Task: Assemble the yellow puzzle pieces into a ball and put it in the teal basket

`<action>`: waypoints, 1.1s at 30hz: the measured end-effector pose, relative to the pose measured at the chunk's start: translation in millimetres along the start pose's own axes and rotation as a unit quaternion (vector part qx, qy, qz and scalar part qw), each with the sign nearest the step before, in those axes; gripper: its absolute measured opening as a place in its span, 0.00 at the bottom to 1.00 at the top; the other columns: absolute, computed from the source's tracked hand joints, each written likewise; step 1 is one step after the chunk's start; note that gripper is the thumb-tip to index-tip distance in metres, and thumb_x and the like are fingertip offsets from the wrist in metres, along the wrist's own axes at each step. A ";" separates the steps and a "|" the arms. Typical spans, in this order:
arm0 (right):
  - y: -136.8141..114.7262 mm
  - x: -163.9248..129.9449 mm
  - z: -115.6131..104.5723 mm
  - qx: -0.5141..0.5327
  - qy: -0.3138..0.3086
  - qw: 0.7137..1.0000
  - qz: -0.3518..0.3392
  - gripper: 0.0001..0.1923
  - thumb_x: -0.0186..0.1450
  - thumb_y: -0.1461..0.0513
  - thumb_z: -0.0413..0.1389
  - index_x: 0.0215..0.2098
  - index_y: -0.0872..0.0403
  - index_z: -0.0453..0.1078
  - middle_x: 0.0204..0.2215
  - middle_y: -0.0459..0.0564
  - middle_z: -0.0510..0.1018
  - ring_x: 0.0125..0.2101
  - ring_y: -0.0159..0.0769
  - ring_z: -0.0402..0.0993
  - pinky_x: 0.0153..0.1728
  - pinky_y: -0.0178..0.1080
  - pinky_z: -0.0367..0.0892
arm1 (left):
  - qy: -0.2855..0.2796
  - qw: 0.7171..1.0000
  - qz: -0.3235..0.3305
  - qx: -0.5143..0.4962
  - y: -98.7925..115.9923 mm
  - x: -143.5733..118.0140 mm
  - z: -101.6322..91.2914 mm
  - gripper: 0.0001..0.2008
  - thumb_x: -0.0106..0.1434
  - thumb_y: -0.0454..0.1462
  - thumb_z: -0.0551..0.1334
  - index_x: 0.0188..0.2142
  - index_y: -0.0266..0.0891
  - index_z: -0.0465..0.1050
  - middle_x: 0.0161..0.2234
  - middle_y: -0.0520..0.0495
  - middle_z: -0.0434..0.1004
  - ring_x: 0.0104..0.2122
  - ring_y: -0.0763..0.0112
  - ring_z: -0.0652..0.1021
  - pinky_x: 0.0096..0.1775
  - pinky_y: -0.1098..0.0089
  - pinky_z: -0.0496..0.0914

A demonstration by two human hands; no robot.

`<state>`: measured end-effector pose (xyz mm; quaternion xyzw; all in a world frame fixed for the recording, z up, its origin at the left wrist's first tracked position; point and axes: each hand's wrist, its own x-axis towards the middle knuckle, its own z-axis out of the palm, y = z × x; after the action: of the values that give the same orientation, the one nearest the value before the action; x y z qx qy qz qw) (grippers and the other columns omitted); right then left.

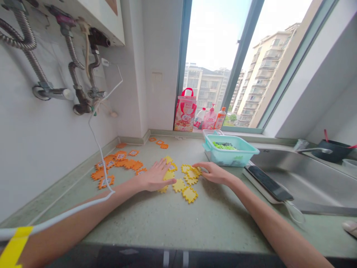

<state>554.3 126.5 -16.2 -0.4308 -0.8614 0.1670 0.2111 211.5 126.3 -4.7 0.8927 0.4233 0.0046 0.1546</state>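
Flat yellow interlocking puzzle pieces with toothed edges lie in the middle of the counter. My left hand [156,176] rests flat, fingers spread, over several of them, so those pieces are partly hidden; one shows a printed label. To the right is a small overlapping pile of yellow pieces [192,172]. My right hand [213,172] touches its right side with an outstretched index finger, thumb apart and the other fingers partly hidden. Between and in front of my hands lie a loose yellow piece [178,185] and another yellow piece [190,194].
Orange puzzle pieces [122,163] spread out at the left near the wall. A turquoise tub [231,158] holding green and dark pieces stands by the sink [320,186]. A phone [270,183] lies at the sink's edge. A white cable [69,212] crosses above my left forearm.
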 end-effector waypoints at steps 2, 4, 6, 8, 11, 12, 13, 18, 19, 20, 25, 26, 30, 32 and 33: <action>1.5 -3.6 -5.2 -0.011 -0.008 1.000 -0.003 0.28 0.60 0.66 0.58 0.60 0.51 0.77 0.58 0.53 0.80 0.58 0.49 0.77 0.64 0.49 0.68 | 0.010 0.999 0.040 -0.031 1.3 -5.3 -7.3 0.49 0.72 0.66 0.43 0.77 0.34 0.44 0.77 0.36 0.35 0.76 0.49 0.41 0.73 0.49 0.42; 1.0 -5.5 -8.1 -0.028 -0.011 1.000 -0.004 0.28 0.60 0.67 0.59 0.59 0.50 0.77 0.58 0.52 0.81 0.57 0.49 0.78 0.63 0.48 0.68 | 0.049 0.994 0.080 -0.053 -5.5 -10.2 -21.1 0.42 0.75 0.62 0.44 0.76 0.39 0.50 0.77 0.39 0.44 0.75 0.53 0.49 0.72 0.52 0.47; -0.3 -5.9 -9.3 -0.046 -0.009 0.999 -0.009 0.23 0.63 0.65 0.60 0.56 0.49 0.78 0.56 0.52 0.82 0.55 0.48 0.79 0.61 0.48 0.71 | 0.100 0.990 0.087 -0.045 -20.1 -14.9 -38.4 0.36 0.75 0.60 0.49 0.71 0.41 0.62 0.73 0.39 0.59 0.71 0.52 0.61 0.70 0.55 0.55; -1.2 -5.4 -9.1 -0.063 -0.006 0.998 -0.020 0.18 0.66 0.63 0.60 0.54 0.47 0.79 0.55 0.52 0.83 0.52 0.47 0.81 0.58 0.47 0.73 | 0.086 0.993 0.064 -0.037 -38.6 -18.8 -53.9 0.30 0.72 0.57 0.56 0.61 0.40 0.74 0.60 0.40 0.76 0.58 0.54 0.77 0.59 0.59 0.68; -1.6 -5.0 -7.6 -0.086 0.001 0.996 -0.032 0.15 0.68 0.62 0.59 0.53 0.46 0.79 0.53 0.51 0.83 0.50 0.46 0.81 0.55 0.47 0.74 | 0.001 0.999 0.033 -0.041 -61.7 -21.2 -64.6 0.20 0.65 0.52 0.66 0.47 0.41 0.81 0.38 0.47 0.83 0.35 0.63 0.81 0.38 0.68 0.72; -1.8 -5.1 -6.8 -0.095 0.005 0.995 -0.031 0.15 0.69 0.61 0.59 0.53 0.46 0.79 0.52 0.52 0.83 0.51 0.46 0.81 0.55 0.47 0.74 | -0.005 0.999 0.036 -0.040 -65.7 -21.0 -64.4 0.18 0.64 0.51 0.67 0.45 0.42 0.81 0.35 0.48 0.82 0.33 0.64 0.80 0.36 0.69 0.70; -2.2 -5.2 -6.0 -0.103 0.010 0.994 -0.028 0.16 0.68 0.61 0.60 0.54 0.47 0.78 0.52 0.52 0.83 0.51 0.46 0.81 0.55 0.48 0.74 | 0.007 0.998 0.050 -0.037 -67.6 -20.3 -62.6 0.17 0.63 0.50 0.68 0.45 0.42 0.82 0.36 0.48 0.82 0.34 0.64 0.80 0.36 0.69 0.70; -9.5 -5.7 -2.7 -0.118 0.036 0.992 -0.023 0.24 0.66 0.59 0.61 0.61 0.47 0.74 0.53 0.54 0.82 0.51 0.47 0.80 0.55 0.48 0.74 | 0.091 0.982 0.168 -0.002 -56.2 -16.3 -47.3 0.15 0.64 0.45 0.68 0.48 0.42 0.79 0.49 0.44 0.79 0.44 0.62 0.79 0.48 0.66 0.71; -11.6 -5.6 -2.7 -0.120 0.039 0.992 -0.028 0.25 0.66 0.60 0.61 0.61 0.47 0.73 0.53 0.54 0.82 0.51 0.47 0.80 0.55 0.49 0.74 | 0.093 0.979 0.183 0.008 -53.5 -16.0 -45.2 0.14 0.65 0.44 0.67 0.48 0.42 0.79 0.50 0.43 0.79 0.46 0.61 0.79 0.50 0.65 0.70; -13.8 -5.5 -3.1 -0.123 0.040 0.991 -0.033 0.26 0.66 0.60 0.61 0.62 0.47 0.73 0.53 0.54 0.82 0.51 0.47 0.80 0.55 0.49 0.74 | 0.095 0.977 0.192 0.018 -51.6 -15.7 -43.6 0.13 0.65 0.43 0.67 0.47 0.42 0.79 0.50 0.43 0.78 0.46 0.60 0.79 0.51 0.65 0.70; -20.7 -5.6 -9.9 -0.159 0.041 0.985 -0.054 0.30 0.63 0.66 0.60 0.63 0.47 0.72 0.53 0.54 0.81 0.52 0.48 0.77 0.56 0.51 0.72 | 0.098 0.977 0.189 0.034 -52.8 -13.3 -40.4 0.08 0.68 0.42 0.63 0.41 0.42 0.78 0.46 0.44 0.78 0.43 0.62 0.79 0.48 0.68 0.70; -21.2 -5.9 -11.7 -0.165 0.043 0.984 -0.056 0.31 0.62 0.67 0.60 0.63 0.47 0.72 0.53 0.54 0.81 0.52 0.48 0.76 0.57 0.52 0.72 | 0.099 0.977 0.183 0.033 -53.9 -12.5 -39.7 0.09 0.68 0.43 0.63 0.40 0.42 0.78 0.45 0.44 0.79 0.43 0.62 0.78 0.47 0.68 0.69; -21.6 -7.5 -17.4 -0.175 0.064 0.981 -0.047 0.28 0.63 0.65 0.61 0.61 0.47 0.74 0.52 0.55 0.82 0.51 0.51 0.76 0.56 0.54 0.71 | 0.119 0.980 0.160 0.022 -55.4 -8.8 -35.3 0.11 0.65 0.44 0.64 0.43 0.41 0.78 0.43 0.45 0.79 0.41 0.62 0.78 0.45 0.68 0.69; -22.5 -7.9 -18.4 -0.161 0.086 0.982 -0.039 0.23 0.66 0.61 0.61 0.59 0.48 0.75 0.51 0.54 0.82 0.50 0.49 0.78 0.55 0.52 0.72 | 0.131 0.980 0.149 0.021 -54.8 -7.9 -33.8 0.14 0.62 0.43 0.65 0.46 0.41 0.78 0.42 0.46 0.80 0.40 0.63 0.79 0.44 0.68 0.69; -23.4 -8.0 -18.2 -0.147 0.096 0.984 -0.036 0.21 0.67 0.58 0.61 0.59 0.48 0.75 0.50 0.54 0.83 0.48 0.48 0.79 0.54 0.50 0.73 | 0.136 0.980 0.147 0.025 -54.6 -8.1 -33.8 0.15 0.61 0.42 0.66 0.47 0.41 0.78 0.41 0.47 0.81 0.39 0.63 0.79 0.45 0.68 0.70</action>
<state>552.2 108.6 8.6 -0.4401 -0.8672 -0.0109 0.2327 160.4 161.8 13.1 0.9396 0.3049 0.1379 0.0714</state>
